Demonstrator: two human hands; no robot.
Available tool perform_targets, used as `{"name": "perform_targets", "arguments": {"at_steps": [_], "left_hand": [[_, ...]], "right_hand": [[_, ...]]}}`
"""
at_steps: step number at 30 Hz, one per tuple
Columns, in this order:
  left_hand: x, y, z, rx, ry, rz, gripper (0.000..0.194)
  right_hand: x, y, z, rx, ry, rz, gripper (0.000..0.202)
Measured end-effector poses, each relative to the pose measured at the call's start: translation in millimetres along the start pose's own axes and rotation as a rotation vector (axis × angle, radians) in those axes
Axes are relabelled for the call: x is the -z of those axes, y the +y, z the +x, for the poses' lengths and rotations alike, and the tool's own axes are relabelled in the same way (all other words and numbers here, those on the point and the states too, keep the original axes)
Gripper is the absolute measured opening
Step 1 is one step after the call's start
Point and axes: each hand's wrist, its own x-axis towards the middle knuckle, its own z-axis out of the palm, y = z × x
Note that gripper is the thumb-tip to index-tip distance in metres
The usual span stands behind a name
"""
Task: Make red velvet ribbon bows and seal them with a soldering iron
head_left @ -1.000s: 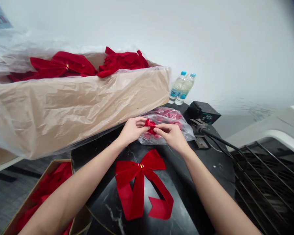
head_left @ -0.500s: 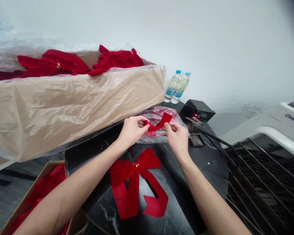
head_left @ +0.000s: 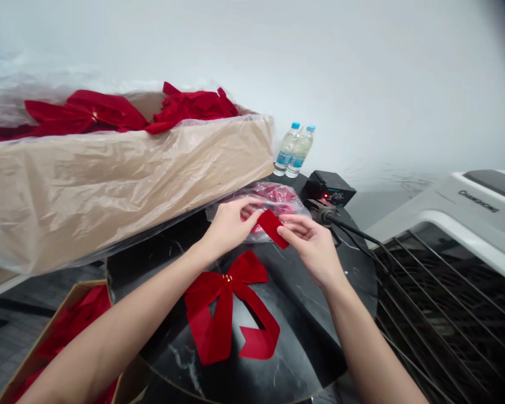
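A short strip of red velvet ribbon (head_left: pixel 272 228) is held up between my two hands above the table. My right hand (head_left: pixel 310 246) pinches its right end between thumb and fingers. My left hand (head_left: pixel 234 223) has its fingers curled and its thumb at the ribbon's left edge; the exact grip there is partly hidden. Below them, a finished-looking red velvet bow (head_left: pixel 227 286) with a small gold centre lies on the black marbled table (head_left: pixel 172 331), its tails spread towards me. Behind the hands is a clear plastic bag (head_left: pixel 284 196) with red pieces inside.
A long cardboard box (head_left: pixel 130 179) lined with plastic holds red bows at the left. Two water bottles (head_left: pixel 294 154) and a black control box (head_left: pixel 330 191) with a cable stand behind. Another carton (head_left: pixel 78 294) sits lower left. A white appliance (head_left: pixel 446 224) is at the right.
The ribbon strip has turned from a bent, upright shape to a flat, tilted one and come slightly lower. My right hand has rotated around it. The whole view has shifted a little.
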Motion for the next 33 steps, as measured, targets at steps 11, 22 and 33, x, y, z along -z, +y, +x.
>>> {"name": "perform_targets", "arguments": {"at_steps": [11, 22, 33], "left_hand": [[29.2, 35, -87, -0.032, -0.144, -0.316, 0.018], [26.9, 45, -144, -0.306, -0.097, -0.289, 0.027], [22.2, 78, -169, 0.302, -0.003, -0.643, 0.03]], "right_hand": [[-13, -33, -79, 0.131, -0.145, 0.039, 0.012], [-17, -36, -133, 0.591, -0.024, -0.213, 0.032], [-36, -59, -155, 0.334, 0.131, -0.008, 0.019]]}}
